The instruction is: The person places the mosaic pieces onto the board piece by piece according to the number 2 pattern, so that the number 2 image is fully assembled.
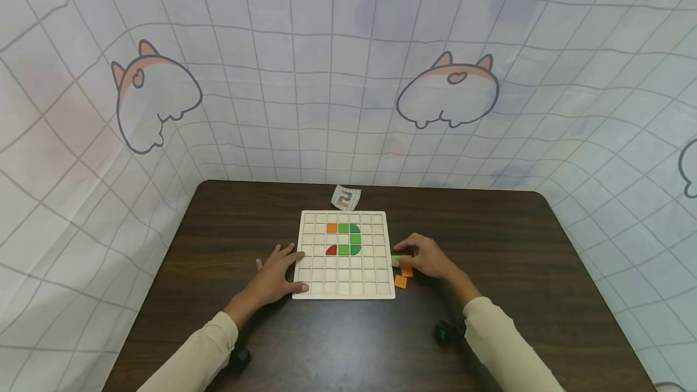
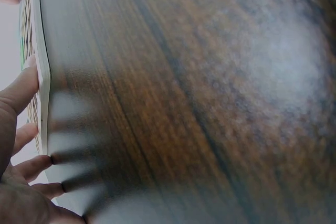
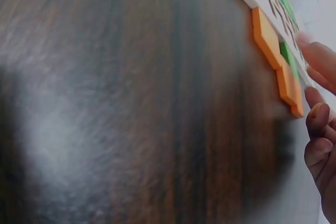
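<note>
A cream gridded board [image 1: 316, 283] lies flat on the table. Set in its cells are an orange square tile [image 1: 331, 228], several green tiles [image 1: 356, 238] and a red quarter-round tile [image 1: 331, 250], arranged in a curve. My left hand [image 1: 274, 277] rests at the board's left edge, fingers spread and thumb near the front corner. By the right edge, my right hand [image 1: 427, 257] hovers with bent fingers and a gap between thumb and forefinger. Below it lie a loose green tile [image 3: 287, 55] and several orange tiles [image 1: 400, 282], partly hidden by the hand.
A small printed card [image 1: 346, 197] with a coloured figure lies behind the board. The dark wooden table [image 1: 261, 216] meets a white gridded cloth [image 1: 316, 89] at the back and sides. Black devices [image 1: 449, 331] show below both wrists.
</note>
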Available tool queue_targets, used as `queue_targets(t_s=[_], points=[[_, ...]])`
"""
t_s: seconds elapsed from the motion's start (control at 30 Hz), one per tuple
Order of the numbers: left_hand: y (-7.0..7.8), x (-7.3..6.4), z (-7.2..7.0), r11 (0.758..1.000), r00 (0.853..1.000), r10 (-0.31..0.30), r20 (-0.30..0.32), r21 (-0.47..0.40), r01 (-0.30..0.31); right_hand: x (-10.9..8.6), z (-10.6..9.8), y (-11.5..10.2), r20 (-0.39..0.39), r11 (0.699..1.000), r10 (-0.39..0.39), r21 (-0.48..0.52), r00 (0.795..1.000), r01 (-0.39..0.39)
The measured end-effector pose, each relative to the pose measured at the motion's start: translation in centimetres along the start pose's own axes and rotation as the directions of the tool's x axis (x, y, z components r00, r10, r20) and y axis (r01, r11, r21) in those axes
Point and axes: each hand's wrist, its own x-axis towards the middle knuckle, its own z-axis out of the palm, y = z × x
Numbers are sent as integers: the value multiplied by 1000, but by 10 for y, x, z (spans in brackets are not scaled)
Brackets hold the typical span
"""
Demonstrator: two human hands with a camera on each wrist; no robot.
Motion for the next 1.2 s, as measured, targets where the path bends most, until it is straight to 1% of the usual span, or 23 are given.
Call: queue_targets(t_s=[0.17, 0.4, 0.6, 0.77, 0.9, 1.2], points=[[-1, -1, 0, 1000, 1000, 1, 0, 3, -1, -3, 1, 1, 26, 999, 51, -4, 998, -51], [-2, 1, 0, 1000, 1000, 2, -2, 5, -2, -2, 0, 3, 32, 999, 54, 4, 998, -54], [-3, 2, 0, 1000, 1000, 6, 1, 8, -6, -1, -1, 3, 52, 997, 81, 6, 995, -82], [-3, 1, 1, 1000, 1000, 0, 9, 1, 0, -4, -3, 1, 65, 993, 114, -16, 991, -113], [-3, 1, 1, 1000, 1000, 2, 7, 0, -2, -5, -6, 2, 60, 995, 95, -32, 994, -93], [-2, 0, 1, 1000, 1000, 4, 3, 2, -4, -7, -4, 6, 46, 998, 61, -10, 997, -61]])
